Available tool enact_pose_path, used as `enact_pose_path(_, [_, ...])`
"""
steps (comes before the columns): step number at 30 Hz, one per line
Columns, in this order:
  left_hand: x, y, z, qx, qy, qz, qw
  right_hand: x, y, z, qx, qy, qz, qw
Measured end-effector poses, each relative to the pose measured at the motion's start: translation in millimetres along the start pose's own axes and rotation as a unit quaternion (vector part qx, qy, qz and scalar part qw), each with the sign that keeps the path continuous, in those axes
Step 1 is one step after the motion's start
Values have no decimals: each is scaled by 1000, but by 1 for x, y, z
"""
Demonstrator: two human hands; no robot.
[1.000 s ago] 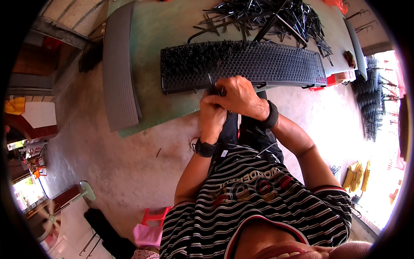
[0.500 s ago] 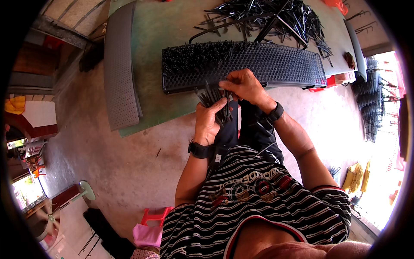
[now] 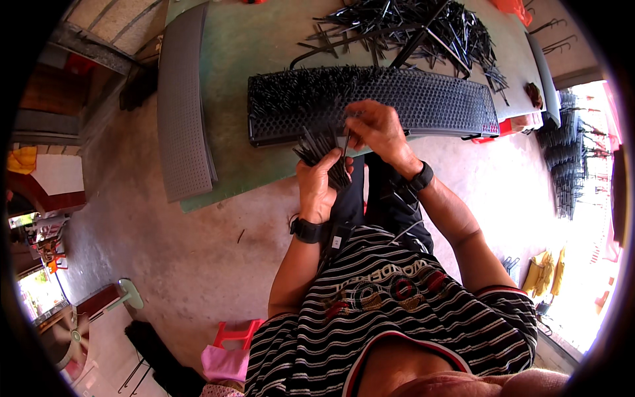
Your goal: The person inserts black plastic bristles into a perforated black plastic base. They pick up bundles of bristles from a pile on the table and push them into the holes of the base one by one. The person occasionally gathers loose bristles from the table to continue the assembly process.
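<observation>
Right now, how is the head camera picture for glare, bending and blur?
Head view: daylight blows out the right edge; the long black perforated panel bows with fisheye bending; a black rim rings the frame; both hands, left hand and right hand, look sharp.

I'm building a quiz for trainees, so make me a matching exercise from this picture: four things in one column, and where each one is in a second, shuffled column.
Things:
1. bundle of thin black rods
2. long black perforated panel
3. grey perforated panel
4. loose heap of black rods

Places:
A. at the far side of the green table
B. lying along the table's left edge
C. gripped in the left hand
D. across the table, under the right hand

Pairs: 1-C, 2-D, 3-B, 4-A
</observation>
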State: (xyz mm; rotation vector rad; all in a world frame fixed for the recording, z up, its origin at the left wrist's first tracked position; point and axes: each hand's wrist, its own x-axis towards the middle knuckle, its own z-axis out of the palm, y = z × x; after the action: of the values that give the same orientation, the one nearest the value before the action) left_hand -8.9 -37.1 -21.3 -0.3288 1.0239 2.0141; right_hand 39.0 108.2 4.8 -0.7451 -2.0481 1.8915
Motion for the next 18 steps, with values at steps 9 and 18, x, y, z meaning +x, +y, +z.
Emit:
enact_pose_path(9, [3, 1, -12, 49, 7, 1, 999, 18, -8, -1, -126, 189, -256, 940])
enact_pose_path(18, [-1, 3, -5, 37, 22, -13, 999, 34, 6, 4, -163, 178, -270, 932])
